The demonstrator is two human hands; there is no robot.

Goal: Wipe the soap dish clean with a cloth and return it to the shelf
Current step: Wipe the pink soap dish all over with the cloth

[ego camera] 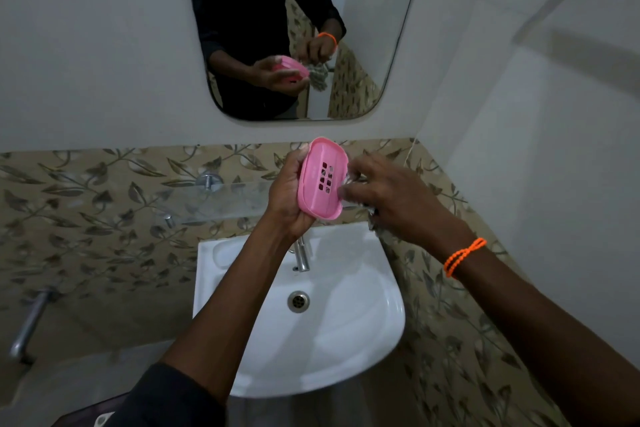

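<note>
A pink oval soap dish [323,177] with drain holes in its middle is held upright above the sink, its hollow side facing me. My left hand [289,198] grips it from the left, fingers curled round its edge and back. My right hand [388,196] holds a grey cloth [348,184] bunched in its fingers, and the cloth touches the dish's right rim. Most of the cloth is hidden under that hand. The glass shelf [214,199] juts from the tiled wall behind, to the left of the dish.
A white sink [363,340] with a chrome tap [300,255] lies directly below my hands. A mirror [298,28] hangs on the wall above. A metal tap [27,326] sticks out low on the left wall. A white wall closes in on the right.
</note>
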